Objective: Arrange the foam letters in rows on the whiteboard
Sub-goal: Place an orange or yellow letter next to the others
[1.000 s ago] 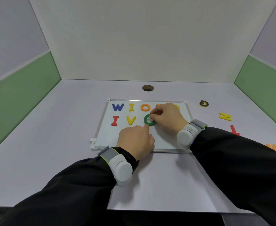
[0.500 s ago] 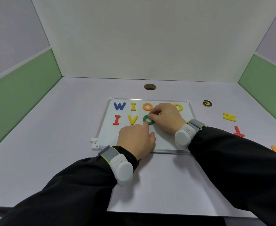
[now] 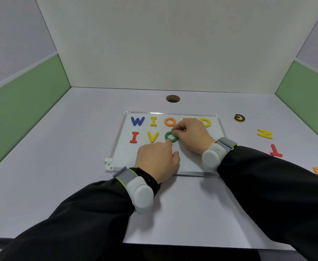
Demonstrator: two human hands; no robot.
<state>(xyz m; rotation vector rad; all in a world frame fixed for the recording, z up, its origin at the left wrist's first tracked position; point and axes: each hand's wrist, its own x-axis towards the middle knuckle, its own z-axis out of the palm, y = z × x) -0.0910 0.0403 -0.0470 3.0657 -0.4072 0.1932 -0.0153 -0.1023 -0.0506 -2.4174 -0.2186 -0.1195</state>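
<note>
White walls box in my pale worktop, where my right hand [image 3: 191, 135] pinches the green O [image 3: 170, 136] into the whiteboard [image 3: 123, 153]'s second row beside the yellow V [image 3: 152, 136] (left hand [image 3: 158, 159] loosely curled, fingertip steadying), so next I'd judge: release, fetch N [image 3: 265, 133].

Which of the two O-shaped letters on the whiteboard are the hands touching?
The green O, third in the lower row; both hands touch it. The orange O sits untouched above.

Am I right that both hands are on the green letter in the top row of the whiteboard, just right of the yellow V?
Not quite: the green letter sits in the second row of the whiteboard, not the top. The head view shows it just right of the yellow V, with the left hand and right hand on it.
</note>
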